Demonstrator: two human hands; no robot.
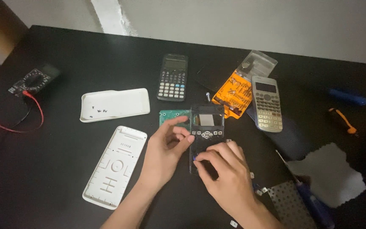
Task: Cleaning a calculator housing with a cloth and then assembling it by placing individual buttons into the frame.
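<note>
Two white plastic shell halves (114, 166) already lie off at left – we steady the black calculator front panel (207, 127) at table centre, left hand (166, 150) gripping its edge, right hand (225, 171) pinching a small key, keys yet unseated.

A black calculator front shell (207, 127) with a clear window is steadied on the black table (56, 169) by the left hand (166, 154), while its lower part is pinched by the right hand (225, 174). A green circuit board (172, 116) is seen just beside it.
</note>
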